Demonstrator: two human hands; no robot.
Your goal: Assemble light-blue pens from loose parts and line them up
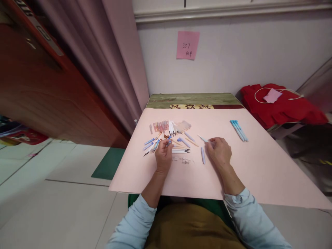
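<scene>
Pink sheet (259,166): covers the desk; every pen part lies on it.
Left hand (164,154): rests on the sheet at the near edge of the scattered parts; its fingers (166,143) are curled together around a small blue pen part (169,141), pinched at the fingertips.
Right hand (219,151): lies on the sheet, well apart from the left hand; its fingers are bent and pressed on a thin pale pen piece (202,138) that sticks out up and to the left of the hand.
Lilac barrel (203,155): lies by itself on the sheet between the two hands, just beside the right hand, pointing towards the person.
Scattered parts (168,136): a loose heap of refills, barrels, caps and tips just beyond the left hand; some blue, some white, some clear.
Small clear pieces (184,160): lie near the left hand, on its right; too small to tell what they are.
Finished blue pens (238,130): a tight bunch lying side by side on the far right of the sheet, well apart from both hands.
Pink note (187,45): stuck on the wall above the desk.
Red cloth (282,103): piled to the right of the desk.
</scene>
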